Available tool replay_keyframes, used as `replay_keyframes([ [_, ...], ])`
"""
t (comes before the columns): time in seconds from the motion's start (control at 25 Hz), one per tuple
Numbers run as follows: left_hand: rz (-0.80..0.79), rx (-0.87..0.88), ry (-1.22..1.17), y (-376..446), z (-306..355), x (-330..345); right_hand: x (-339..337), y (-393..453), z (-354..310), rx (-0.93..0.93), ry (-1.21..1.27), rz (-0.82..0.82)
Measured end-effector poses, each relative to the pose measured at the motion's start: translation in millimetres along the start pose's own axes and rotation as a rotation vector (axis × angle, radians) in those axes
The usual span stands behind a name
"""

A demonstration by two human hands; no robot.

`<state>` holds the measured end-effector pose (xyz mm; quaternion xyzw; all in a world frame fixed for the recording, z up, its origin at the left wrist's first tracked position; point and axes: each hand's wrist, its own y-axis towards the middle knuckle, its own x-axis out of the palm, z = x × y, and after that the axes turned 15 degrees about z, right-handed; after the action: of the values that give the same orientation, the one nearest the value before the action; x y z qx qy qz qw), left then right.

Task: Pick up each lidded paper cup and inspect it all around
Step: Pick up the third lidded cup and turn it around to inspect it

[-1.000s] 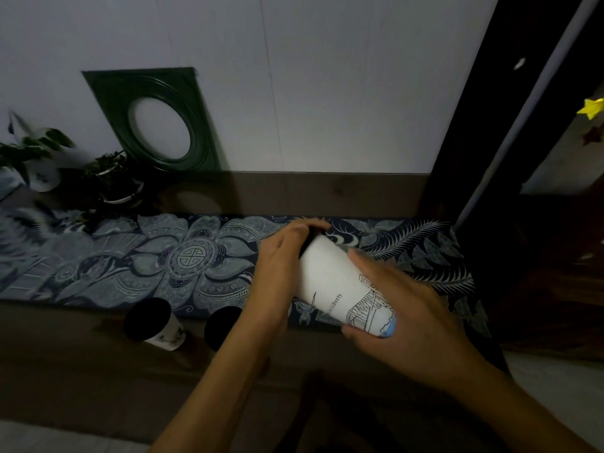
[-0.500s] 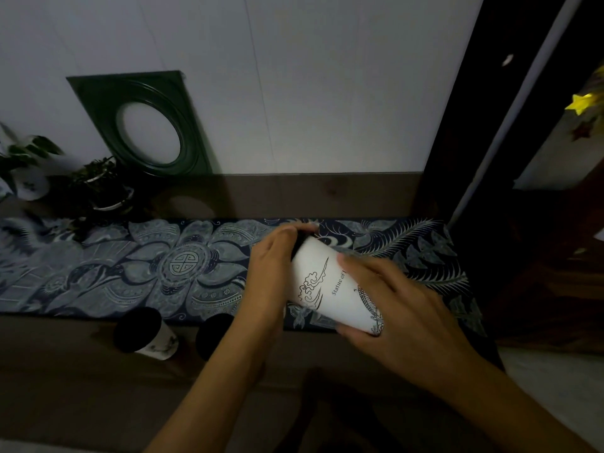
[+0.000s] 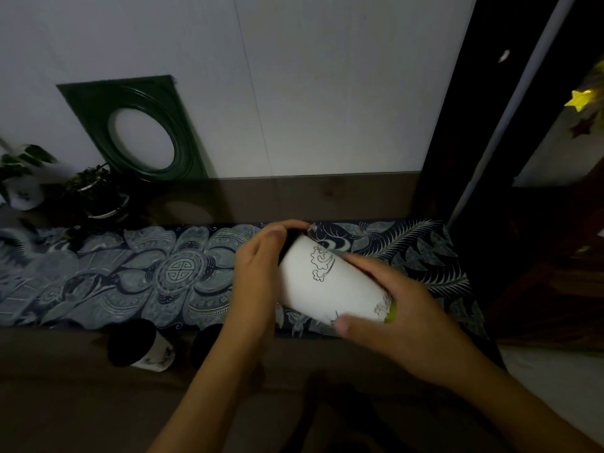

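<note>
Held cup: white paper cup with a black lid and inked line drawings [image 3: 327,286], tipped on its side above the patterned cloth, lid end toward 10 o'clock, base toward 4 o'clock.
Left hand: left hand [image 3: 258,273] curled over the lid end, fingertips wrapped across the black lid at the cup's 10 o'clock edge, thumb side hidden behind the cup.
Right hand: right hand [image 3: 402,308] gripping the base end, fingers laid over the top of the cup wall, thumb pressed under it at 6 o'clock; blurred.
Other cups: second lidded paper cup, white with a black lid [image 3: 139,346], upright on the brown tabletop at 8 o'clock of the held cup; third black-lidded cup [image 3: 206,343] just at its 3 o'clock, mostly hidden by the left forearm.
Cloth: dark blue table runner with pale floral and feather print [image 3: 130,276], lying along the brown wooden table [image 3: 58,387], its near edge just beyond the two standing cups.
Backdrop: dark green square frame with a round opening [image 3: 137,129] leaning against the white wall at 10 o'clock; two small potted plants [image 3: 94,194] at 9 o'clock of the frame.
Far right: yellow star ornament [image 3: 583,99] at 2 o'clock, beyond a dark door frame.
</note>
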<state>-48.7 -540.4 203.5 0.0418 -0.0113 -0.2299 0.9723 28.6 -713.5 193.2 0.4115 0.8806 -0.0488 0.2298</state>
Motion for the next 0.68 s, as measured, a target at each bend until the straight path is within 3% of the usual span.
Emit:
replay_keyframes([
  [0.08, 0.016, -0.052, 0.046, 3.8, 1.9, 1.2, 2.8, 1.1, 6.1, -0.386, -0.576, 0.081],
  [0.16, -0.013, -0.058, 0.074, 3.8, 3.4, 3.6, 2.8, 0.2, 8.8, -0.553, -0.648, 0.155],
  [0.2, -0.038, -0.045, 0.072, 2.8, 3.3, 4.6, 2.2, -1.9, 8.6, -0.529, -0.606, 0.179],
  [0.28, -0.102, -0.003, 0.040, -0.3, 3.9, 3.0, 1.4, -6.3, 2.8, -0.274, -0.385, 0.149],
  [0.4, -0.168, 0.078, -0.022, -2.6, 4.7, -1.5, -3.9, -8.2, -3.5, 0.147, 0.336, -0.056],
  [0.48, -0.167, 0.108, -0.030, -3.5, 4.2, -1.4, -5.6, -7.3, -5.6, 0.280, 0.567, -0.136],
  [0.6, -0.090, 0.051, -0.021, -1.3, 5.5, 3.4, -5.7, -3.2, -4.5, 0.281, 0.497, -0.092],
  [0.68, -0.027, -0.016, -0.005, 2.4, 6.5, 7.9, -6.2, -0.2, -1.7, -0.079, -0.019, 0.058],
])
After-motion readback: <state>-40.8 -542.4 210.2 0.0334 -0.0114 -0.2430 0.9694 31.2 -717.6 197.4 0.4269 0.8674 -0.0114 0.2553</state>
